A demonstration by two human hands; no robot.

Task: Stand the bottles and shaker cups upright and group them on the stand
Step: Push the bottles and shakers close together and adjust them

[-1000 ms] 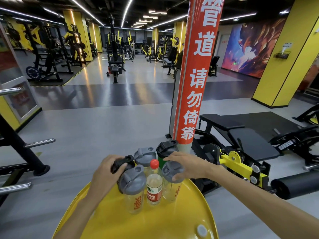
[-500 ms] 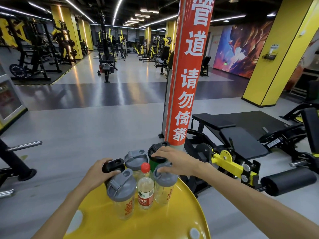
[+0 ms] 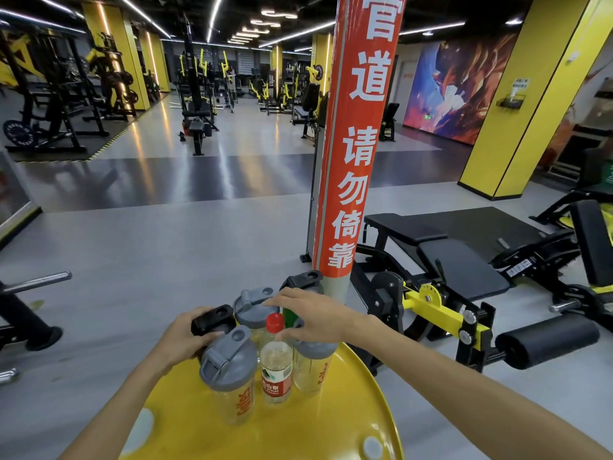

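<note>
Several shaker cups and one water bottle stand upright in a tight cluster at the far edge of the round yellow stand. A clear grey-lidded shaker is nearest me, with the red-capped water bottle to its right and another clear shaker beyond that. Behind them stand a grey-lidded shaker, a black-lidded shaker and a green black-lidded shaker. My left hand grips the black-lidded shaker from the left. My right hand rests with straight fingers over the lids at the right.
A red pillar with white characters rises just behind the stand. A black and yellow weight bench sits to the right. Steel bars of a rack jut in at the left. Grey gym floor stretches ahead.
My view has shifted slightly. My right hand has slid left from the green shaker's lid toward the water bottle and the grey lid. My left hand stays on the black-lidded shaker.
</note>
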